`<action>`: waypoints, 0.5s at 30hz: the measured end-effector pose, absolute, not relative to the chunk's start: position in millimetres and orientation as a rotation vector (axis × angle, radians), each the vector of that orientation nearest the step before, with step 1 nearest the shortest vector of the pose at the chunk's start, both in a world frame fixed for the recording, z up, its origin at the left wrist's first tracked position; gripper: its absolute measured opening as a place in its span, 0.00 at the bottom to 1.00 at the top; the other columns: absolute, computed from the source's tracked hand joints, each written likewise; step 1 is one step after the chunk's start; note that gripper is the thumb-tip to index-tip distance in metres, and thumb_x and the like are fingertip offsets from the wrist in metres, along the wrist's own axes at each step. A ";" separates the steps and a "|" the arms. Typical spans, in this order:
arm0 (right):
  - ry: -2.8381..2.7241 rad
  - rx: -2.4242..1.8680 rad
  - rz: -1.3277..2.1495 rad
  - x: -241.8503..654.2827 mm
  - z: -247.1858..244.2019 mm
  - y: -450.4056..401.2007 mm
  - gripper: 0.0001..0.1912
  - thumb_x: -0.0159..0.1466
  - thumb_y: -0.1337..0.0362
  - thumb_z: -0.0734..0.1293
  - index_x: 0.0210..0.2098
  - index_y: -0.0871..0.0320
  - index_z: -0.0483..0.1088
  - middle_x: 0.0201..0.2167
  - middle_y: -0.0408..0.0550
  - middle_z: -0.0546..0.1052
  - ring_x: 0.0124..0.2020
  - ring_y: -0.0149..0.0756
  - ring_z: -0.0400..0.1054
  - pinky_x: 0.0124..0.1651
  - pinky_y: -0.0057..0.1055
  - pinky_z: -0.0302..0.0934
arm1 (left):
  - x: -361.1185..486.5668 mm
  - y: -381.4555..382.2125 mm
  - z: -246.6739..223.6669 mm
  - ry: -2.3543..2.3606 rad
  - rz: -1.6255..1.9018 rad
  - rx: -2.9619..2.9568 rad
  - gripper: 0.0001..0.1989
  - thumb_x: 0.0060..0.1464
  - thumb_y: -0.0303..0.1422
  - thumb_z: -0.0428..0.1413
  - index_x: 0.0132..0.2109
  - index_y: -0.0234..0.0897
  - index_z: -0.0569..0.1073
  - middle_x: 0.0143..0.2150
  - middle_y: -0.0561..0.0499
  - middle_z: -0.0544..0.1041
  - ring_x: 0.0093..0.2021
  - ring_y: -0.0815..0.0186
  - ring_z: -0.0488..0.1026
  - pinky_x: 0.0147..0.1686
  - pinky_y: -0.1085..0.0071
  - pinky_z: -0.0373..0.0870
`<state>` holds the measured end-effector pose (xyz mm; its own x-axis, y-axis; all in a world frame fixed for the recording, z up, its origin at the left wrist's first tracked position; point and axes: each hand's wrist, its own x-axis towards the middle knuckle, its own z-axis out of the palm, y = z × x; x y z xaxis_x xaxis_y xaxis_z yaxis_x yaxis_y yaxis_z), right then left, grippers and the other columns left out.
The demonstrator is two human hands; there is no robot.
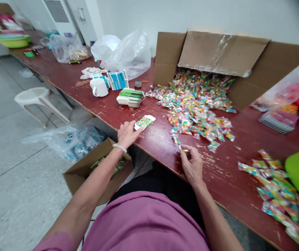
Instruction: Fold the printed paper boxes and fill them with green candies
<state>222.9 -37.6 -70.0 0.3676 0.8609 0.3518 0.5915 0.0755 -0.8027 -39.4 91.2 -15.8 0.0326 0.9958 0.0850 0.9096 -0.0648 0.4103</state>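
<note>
Reference: 12 o'clock lies straight ahead of the person. The printed card stack (144,121) lies at 12 o'clock, near the edge of the desk (162,148). The left hand (127,134) sets thumb and fingers at its near-left side, probably to steady it; whether this grip is pressed together cannot be told. The right hand (192,162), at 1 o'clock, pinches the near end of a candy packet (176,138) between thumb and fingertips, apparently leaving the rest exposed. The candy pile (196,115), also at 1 o'clock, spreads from the open carton (224,52), seemingly tipped for easy reach. The green card bundle (130,97), between 11 and 12 o'clock, presumably serves as reserve within left-hand reach.
</note>
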 end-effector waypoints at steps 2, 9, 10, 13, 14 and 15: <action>-1.359 -1.615 0.324 222.1 -72.3 -38.9 0.12 0.66 0.59 0.63 0.43 0.58 0.74 0.36 0.49 0.77 0.32 0.38 0.68 0.38 0.36 0.63 | -18.3 118.1 -17.6 2.012 0.454 2.050 0.30 0.56 0.52 0.56 0.58 0.36 0.73 0.56 0.34 0.71 0.58 0.41 0.65 0.54 0.49 0.63; -1.415 -1.637 0.291 220.8 -67.9 -34.9 0.11 0.66 0.60 0.63 0.43 0.58 0.75 0.35 0.48 0.76 0.32 0.37 0.68 0.39 0.35 0.62 | -11.7 138.4 -23.7 2.018 0.492 2.004 0.28 0.51 0.50 0.62 0.56 0.43 0.73 0.57 0.38 0.70 0.58 0.43 0.66 0.54 0.53 0.63; -1.418 -1.642 0.289 220.6 -67.8 -34.3 0.11 0.66 0.60 0.63 0.43 0.58 0.75 0.35 0.48 0.76 0.32 0.37 0.68 0.39 0.35 0.61 | -12.4 134.6 -24.8 2.015 0.543 1.989 0.28 0.52 0.49 0.62 0.57 0.44 0.72 0.58 0.39 0.69 0.59 0.44 0.65 0.54 0.53 0.62; -1.419 -1.638 0.295 221.0 -68.3 -33.8 0.12 0.66 0.60 0.63 0.42 0.58 0.75 0.34 0.48 0.76 0.32 0.38 0.68 0.39 0.35 0.61 | -11.5 126.9 -26.6 2.002 0.709 1.872 0.21 0.53 0.44 0.62 0.51 0.43 0.74 0.55 0.40 0.71 0.57 0.46 0.67 0.53 0.56 0.62; -1.412 -1.636 0.305 221.3 -68.3 -34.1 0.12 0.66 0.59 0.63 0.42 0.58 0.75 0.34 0.48 0.76 0.32 0.38 0.68 0.39 0.35 0.61 | -10.6 126.1 -26.0 1.985 0.763 1.815 0.17 0.53 0.43 0.62 0.47 0.42 0.75 0.51 0.42 0.73 0.55 0.47 0.69 0.51 0.57 0.63; -1.393 -1.637 0.324 221.1 -68.0 -34.4 0.12 0.65 0.58 0.64 0.41 0.58 0.75 0.34 0.48 0.76 0.32 0.38 0.67 0.39 0.35 0.61 | -9.6 125.3 -24.5 1.957 0.817 1.753 0.13 0.53 0.42 0.61 0.43 0.41 0.75 0.46 0.43 0.75 0.52 0.49 0.71 0.49 0.59 0.65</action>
<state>221.1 -34.4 -68.0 0.3218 0.8788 0.3523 0.6335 0.0767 -0.7699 -9.6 125.3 -24.5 -0.1436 0.9852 0.0936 0.7593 0.0490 0.6489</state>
